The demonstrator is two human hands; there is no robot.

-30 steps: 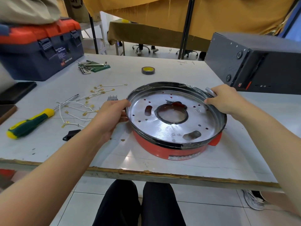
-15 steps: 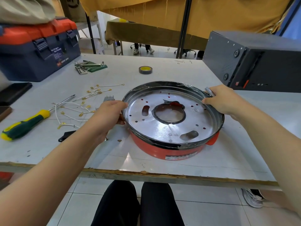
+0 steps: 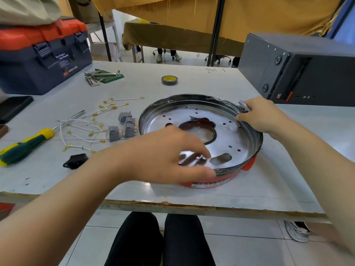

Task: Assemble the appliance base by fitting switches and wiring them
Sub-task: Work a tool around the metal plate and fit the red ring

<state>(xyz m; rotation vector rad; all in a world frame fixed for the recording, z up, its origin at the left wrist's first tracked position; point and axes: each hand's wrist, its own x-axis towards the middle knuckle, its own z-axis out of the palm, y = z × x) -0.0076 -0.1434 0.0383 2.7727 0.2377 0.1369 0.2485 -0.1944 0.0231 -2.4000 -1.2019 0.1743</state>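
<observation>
While the right hand (image 3: pixel 263 116) grips the far right rim of the appliance base (image 3: pixel 247 129) at table centre, the left hand (image 3: pixel 169 152), fingers loosely curled, hovers over its near rim; grey switches (image 3: pixel 125 126) lie just left.

We saw an appliance base (image 3: pixel 228 176) with a red outer wall and a shiny silver plate dotted with small holes. The switches (image 3: pixel 125 127) were grey, the wires (image 3: pixel 82 129) white with gold terminals. The screwdriver (image 3: pixel 25 144) had a green and yellow handle. The toolbox (image 3: pixel 44 60) was navy with an orange lid, the tape roll (image 3: pixel 169 80) dark with a yellow core, and the table (image 3: pixel 211 77) white.
</observation>
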